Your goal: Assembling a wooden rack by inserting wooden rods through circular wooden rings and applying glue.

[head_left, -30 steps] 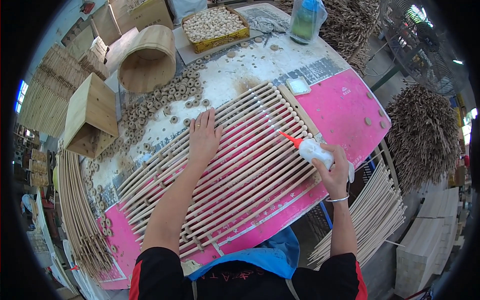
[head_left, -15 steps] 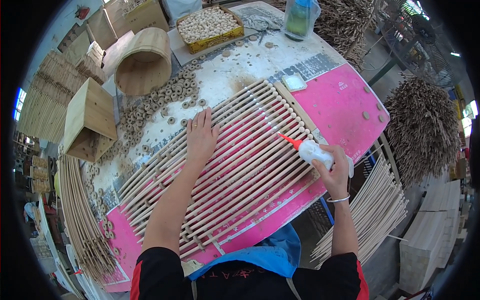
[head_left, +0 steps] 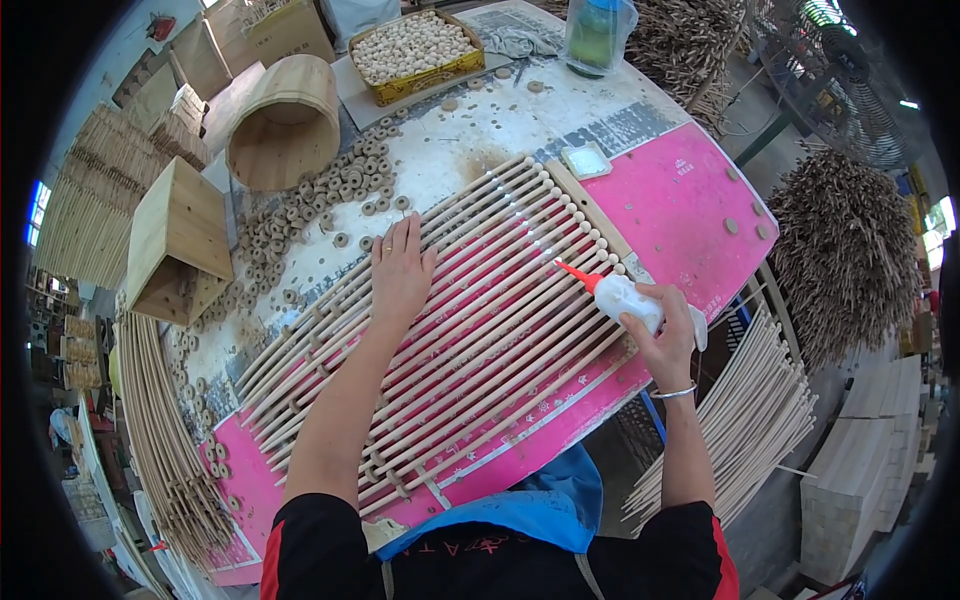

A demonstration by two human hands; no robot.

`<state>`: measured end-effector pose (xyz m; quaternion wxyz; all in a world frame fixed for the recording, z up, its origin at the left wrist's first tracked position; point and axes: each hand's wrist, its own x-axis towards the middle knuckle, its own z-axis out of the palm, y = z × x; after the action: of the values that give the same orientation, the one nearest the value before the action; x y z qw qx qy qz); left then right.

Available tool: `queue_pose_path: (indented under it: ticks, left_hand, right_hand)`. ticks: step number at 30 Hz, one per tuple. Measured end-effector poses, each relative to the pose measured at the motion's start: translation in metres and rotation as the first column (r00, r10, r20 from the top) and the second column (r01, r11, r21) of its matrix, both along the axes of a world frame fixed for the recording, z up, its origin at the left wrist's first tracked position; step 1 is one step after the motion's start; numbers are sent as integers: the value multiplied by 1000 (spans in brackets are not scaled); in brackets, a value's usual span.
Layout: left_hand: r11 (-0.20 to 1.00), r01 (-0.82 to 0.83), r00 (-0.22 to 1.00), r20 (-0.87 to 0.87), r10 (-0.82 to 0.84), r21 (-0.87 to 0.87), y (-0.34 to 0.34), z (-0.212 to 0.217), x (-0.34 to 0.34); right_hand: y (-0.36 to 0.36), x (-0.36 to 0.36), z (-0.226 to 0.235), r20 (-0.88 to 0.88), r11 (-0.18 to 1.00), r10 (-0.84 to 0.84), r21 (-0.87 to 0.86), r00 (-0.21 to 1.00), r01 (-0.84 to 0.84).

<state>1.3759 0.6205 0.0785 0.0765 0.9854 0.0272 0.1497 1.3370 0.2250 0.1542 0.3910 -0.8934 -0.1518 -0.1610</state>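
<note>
A row of thin wooden rods (head_left: 470,330) lies side by side, slanting across the pink-covered part of the table. Wooden balls (head_left: 583,228) cap their upper right ends, and brown rings sit on some near the lower left ends. My left hand (head_left: 402,275) rests flat across the rods, fingers stretched out. In my right hand (head_left: 668,335) is a white glue bottle (head_left: 628,303), tilted so its red nozzle points left at a rod just short of the balls. White glue dots mark several rods above the nozzle tip.
A wooden strip (head_left: 590,210) borders the ball ends. Loose brown rings (head_left: 350,180) are heaped beyond my left hand, near a wooden bucket (head_left: 285,125) and a wooden box (head_left: 180,240). A yellow tray (head_left: 430,82) of balls stands at the back. More rods (head_left: 745,420) lean at the right.
The bottle in my right hand has shifted very slightly up and left, its nozzle still over the rods. My left hand stays in place.
</note>
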Motion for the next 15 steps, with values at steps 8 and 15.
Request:
queue_pose_path:
  ticks: [8, 15]
  left_hand:
    - [1000, 5, 1000, 25, -5, 9, 2, -2, 0]
    - [1000, -6, 1000, 16, 6, 14, 3, -3, 0]
  right_hand:
    - [-1, -10, 5, -30, 999, 16, 49, 999, -14]
    - [-2, -15, 17, 30, 1000, -29, 5, 999, 29]
